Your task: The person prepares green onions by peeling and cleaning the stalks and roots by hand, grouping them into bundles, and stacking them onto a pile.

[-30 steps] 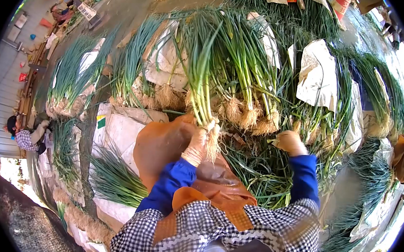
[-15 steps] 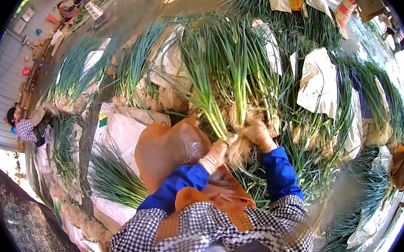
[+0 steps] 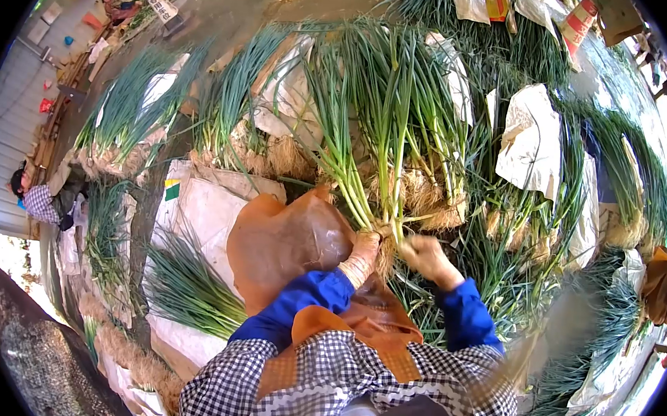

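My left hand (image 3: 363,255) is closed around the lower ends of several green onions (image 3: 356,198), just above their roots. Their long green leaves point away from me, and the shaggy tan roots (image 3: 385,259) hang between my hands. To the right, my right hand (image 3: 429,259) is curled, its fingertips pinching the base of a thin pale green onion stalk (image 3: 399,226). Behind my hands lies a thick pile of rooted green onions (image 3: 431,137). A brown apron (image 3: 289,232) covers my lap.
A bunch of trimmed-looking green onions (image 3: 196,291) lies on a white sack (image 3: 201,214) at my left. More bunches (image 3: 131,116) stand in rows beyond, with a white sack (image 3: 530,140) over some at right. Another person (image 3: 40,201) sits at far left.
My right hand has moved slightly right and down, away from the roots it was gripping. My left hand has stayed nearly in place, still holding the green onions.
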`<action>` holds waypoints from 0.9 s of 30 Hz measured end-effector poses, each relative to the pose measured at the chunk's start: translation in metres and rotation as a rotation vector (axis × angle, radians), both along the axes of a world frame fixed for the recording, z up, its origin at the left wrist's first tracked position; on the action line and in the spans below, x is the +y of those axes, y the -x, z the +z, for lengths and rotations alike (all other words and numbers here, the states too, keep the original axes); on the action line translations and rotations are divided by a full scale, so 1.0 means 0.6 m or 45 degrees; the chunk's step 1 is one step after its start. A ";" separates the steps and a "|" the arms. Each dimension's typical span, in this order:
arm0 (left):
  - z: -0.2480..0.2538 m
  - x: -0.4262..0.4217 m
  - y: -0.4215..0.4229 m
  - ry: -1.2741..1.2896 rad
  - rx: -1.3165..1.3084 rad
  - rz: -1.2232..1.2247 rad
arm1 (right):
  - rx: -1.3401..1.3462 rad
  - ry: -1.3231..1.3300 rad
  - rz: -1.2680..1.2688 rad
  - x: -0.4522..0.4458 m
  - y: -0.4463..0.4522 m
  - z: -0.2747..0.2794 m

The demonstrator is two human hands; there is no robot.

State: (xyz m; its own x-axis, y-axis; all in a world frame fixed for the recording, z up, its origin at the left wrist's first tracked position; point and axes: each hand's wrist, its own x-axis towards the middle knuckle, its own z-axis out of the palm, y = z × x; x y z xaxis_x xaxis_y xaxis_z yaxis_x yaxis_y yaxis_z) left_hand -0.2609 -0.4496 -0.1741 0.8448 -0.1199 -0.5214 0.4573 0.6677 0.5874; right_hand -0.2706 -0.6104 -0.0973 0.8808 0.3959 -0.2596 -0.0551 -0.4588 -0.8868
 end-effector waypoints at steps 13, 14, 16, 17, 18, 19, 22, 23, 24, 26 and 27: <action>0.000 -0.021 0.012 -0.235 -0.207 0.111 | -0.100 0.402 -0.360 0.050 -0.219 -0.006; -0.064 -0.017 0.008 -0.424 -0.239 0.059 | -0.152 0.381 -0.245 0.054 -0.251 -0.056; -0.055 -0.016 0.005 -0.380 -0.248 0.069 | -0.257 0.322 -0.022 0.063 -0.313 -0.157; -0.044 -0.016 0.008 -0.333 -0.242 0.073 | -0.316 0.196 -0.048 0.073 -0.310 -0.157; -0.033 -0.010 0.007 -0.343 -0.232 0.027 | -0.184 -0.061 -0.330 0.076 -0.298 -0.158; -0.027 -0.008 0.004 -0.339 -0.227 0.035 | -0.048 -0.315 -0.609 0.080 -0.270 -0.127; 0.008 -0.006 0.003 -0.240 -0.026 0.026 | -0.168 -0.248 -0.669 0.070 -0.166 -0.075; 0.005 -0.004 0.002 -0.246 -0.020 0.022 | -0.224 -0.250 -0.558 0.055 -0.135 -0.090; -0.001 -0.002 -0.001 -0.151 -0.043 0.095 | -0.141 -0.132 -0.372 0.038 -0.094 -0.069; 0.002 0.003 0.001 -0.109 -0.006 0.106 | 0.220 -0.068 -0.098 -0.016 -0.004 -0.006; 0.010 0.005 -0.002 -0.162 0.046 0.039 | 0.489 -0.123 -0.014 -0.051 0.024 0.012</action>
State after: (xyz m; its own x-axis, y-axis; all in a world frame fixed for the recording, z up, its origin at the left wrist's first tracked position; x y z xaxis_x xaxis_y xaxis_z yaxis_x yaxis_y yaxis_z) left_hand -0.2597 -0.4465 -0.1683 0.8273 -0.0248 -0.5613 0.4603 0.6027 0.6518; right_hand -0.2848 -0.6409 -0.0900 0.7311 0.4256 -0.5332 -0.3961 -0.3716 -0.8397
